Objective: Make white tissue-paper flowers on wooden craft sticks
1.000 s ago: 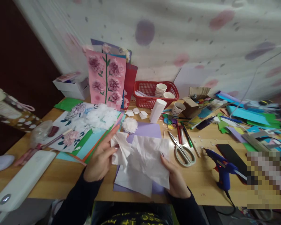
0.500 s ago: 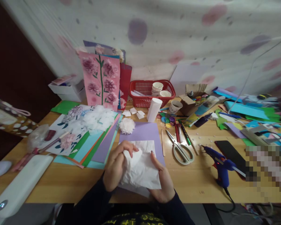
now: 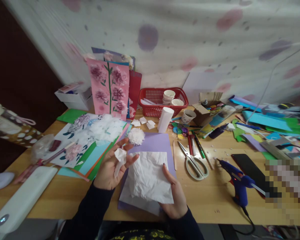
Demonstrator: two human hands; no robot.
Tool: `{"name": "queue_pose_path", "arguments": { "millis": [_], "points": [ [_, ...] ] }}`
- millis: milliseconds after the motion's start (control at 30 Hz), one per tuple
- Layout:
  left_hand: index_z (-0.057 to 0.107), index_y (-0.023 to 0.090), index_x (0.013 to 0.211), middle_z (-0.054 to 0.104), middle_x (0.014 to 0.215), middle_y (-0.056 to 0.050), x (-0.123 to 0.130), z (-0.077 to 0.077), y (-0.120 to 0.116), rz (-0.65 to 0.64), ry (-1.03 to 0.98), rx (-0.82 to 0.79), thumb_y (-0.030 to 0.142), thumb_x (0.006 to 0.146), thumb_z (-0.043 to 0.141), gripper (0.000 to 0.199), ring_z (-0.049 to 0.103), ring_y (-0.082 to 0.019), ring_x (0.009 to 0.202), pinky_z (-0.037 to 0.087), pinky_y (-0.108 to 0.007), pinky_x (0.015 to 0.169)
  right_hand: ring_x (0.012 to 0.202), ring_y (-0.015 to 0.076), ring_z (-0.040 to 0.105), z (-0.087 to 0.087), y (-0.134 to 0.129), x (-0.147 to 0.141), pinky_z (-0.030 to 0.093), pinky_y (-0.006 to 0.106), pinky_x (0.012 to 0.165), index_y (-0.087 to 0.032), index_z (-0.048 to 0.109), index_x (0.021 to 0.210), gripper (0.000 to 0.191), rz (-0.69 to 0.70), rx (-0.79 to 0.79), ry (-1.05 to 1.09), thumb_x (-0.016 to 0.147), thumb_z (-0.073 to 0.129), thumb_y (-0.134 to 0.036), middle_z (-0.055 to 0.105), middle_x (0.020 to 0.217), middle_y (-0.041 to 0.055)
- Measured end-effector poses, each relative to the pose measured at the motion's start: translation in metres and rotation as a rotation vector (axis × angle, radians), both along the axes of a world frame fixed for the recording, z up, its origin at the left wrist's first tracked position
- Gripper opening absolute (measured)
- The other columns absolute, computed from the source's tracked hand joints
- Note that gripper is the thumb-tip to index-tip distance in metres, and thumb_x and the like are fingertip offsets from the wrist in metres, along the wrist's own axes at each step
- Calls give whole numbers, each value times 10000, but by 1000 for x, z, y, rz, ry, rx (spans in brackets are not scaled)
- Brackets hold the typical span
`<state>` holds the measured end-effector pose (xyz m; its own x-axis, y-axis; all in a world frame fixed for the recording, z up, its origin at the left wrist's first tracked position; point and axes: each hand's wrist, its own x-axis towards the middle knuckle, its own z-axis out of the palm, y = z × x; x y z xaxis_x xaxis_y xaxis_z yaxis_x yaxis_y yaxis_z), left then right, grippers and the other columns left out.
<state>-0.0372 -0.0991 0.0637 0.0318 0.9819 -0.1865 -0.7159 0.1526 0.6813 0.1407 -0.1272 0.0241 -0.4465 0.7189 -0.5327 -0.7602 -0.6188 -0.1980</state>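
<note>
My right hand pinches a crumpled white tissue paper sheet at its right edge, thumb on top and fingers underneath. In my left hand is a small crumpled white paper piece, lying against the partly spread fingers, just left of the sheet. Under the tissue lies a purple paper sheet. A fluffy white paper flower rests on the purple sheet's far left corner, beyond my left fingertips.
Scissors, a blue hot glue gun and a black phone lie on the right. Coloured papers and a white tissue pile occupy the left. Behind stand a white roll, a paper cup and a red basket.
My left hand has come away from the tissue sheet towards the left, with a small paper piece in it. The sheet lies flatter and more exposed; my right hand still grips its right edge.
</note>
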Motion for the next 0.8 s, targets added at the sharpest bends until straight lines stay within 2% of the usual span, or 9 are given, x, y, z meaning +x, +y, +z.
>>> {"name": "queue_pose_path", "arguments": {
  "millis": [100, 233, 300, 367, 467, 533, 667, 733, 800],
  "points": [
    [621, 164, 827, 445, 543, 94, -2, -1, 1, -27, -83, -9, 235, 786, 686, 105, 248, 12, 302, 305, -75, 287, 1022, 284, 657, -1, 1, 1, 480, 468, 928, -109, 680, 1026, 317, 11, 4, -11, 819, 621, -341, 720, 1034, 139],
    [395, 159, 471, 219, 410, 99, 4, -4, -1, -102, -74, 51, 485, 771, 669, 521, 150, -10, 299, 228, -105, 270, 1012, 285, 660, -2, 1, -1, 480, 468, 924, -98, 663, 1067, 359, 35, 12, 9, 828, 608, -359, 714, 1047, 146],
    [465, 157, 524, 188, 396, 113, 11, -4, -3, -102, 0, 62, 450, 746, 708, 441, 155, -10, 295, 224, -102, 282, 1013, 288, 658, -2, 0, -3, 480, 469, 922, -94, 659, 1071, 379, 55, 21, 21, 822, 613, -377, 713, 1045, 149],
    [602, 173, 783, 319, 428, 116, 19, -4, -5, -83, 90, 36, 387, 739, 733, 255, 215, -7, 293, 229, -93, 287, 1017, 290, 655, -1, 0, -5, 479, 469, 922, -100, 656, 1075, 402, 74, 47, 30, 810, 625, -400, 713, 1045, 146],
    [593, 199, 1045, 586, 643, 49, 29, -3, -7, -103, 189, 1, 367, 707, 763, 414, 427, -30, 346, 298, -113, 291, 1022, 293, 651, 1, 0, -8, 479, 472, 919, -123, 644, 1099, 448, 81, 109, 34, 778, 649, -436, 711, 1060, 133],
    [618, 166, 983, 564, 563, 55, 32, -6, -8, -153, 184, 2, 434, 718, 737, 395, 410, -38, 296, 265, -127, 259, 1024, 295, 649, 1, -1, -8, 481, 473, 916, -129, 639, 1107, 460, 84, 128, 32, 770, 652, -441, 710, 1062, 131],
    [602, 143, 638, 191, 274, 108, 38, -18, -8, -211, 175, 62, 635, 861, 414, 572, 117, -36, 201, 114, -164, 255, 1031, 303, 646, 2, -2, -8, 483, 482, 911, -114, 637, 1095, 448, 110, 113, 34, 782, 633, -435, 709, 1050, 142],
    [601, 145, 676, 239, 304, 91, 41, -22, -8, -112, 282, 108, 600, 897, 360, 560, 186, -50, 258, 184, -175, 312, 1032, 306, 646, 2, -3, -8, 481, 490, 912, -120, 636, 1086, 442, 102, 120, 27, 778, 638, -436, 708, 1049, 138],
    [601, 153, 871, 422, 442, 56, 44, -23, -10, -19, 417, 185, 495, 912, 413, 393, 389, -86, 403, 356, -195, 449, 1030, 306, 645, 2, -3, -9, 481, 489, 913, -129, 641, 1058, 427, 71, 128, 20, 761, 659, -436, 708, 1044, 130]
  ]
}}
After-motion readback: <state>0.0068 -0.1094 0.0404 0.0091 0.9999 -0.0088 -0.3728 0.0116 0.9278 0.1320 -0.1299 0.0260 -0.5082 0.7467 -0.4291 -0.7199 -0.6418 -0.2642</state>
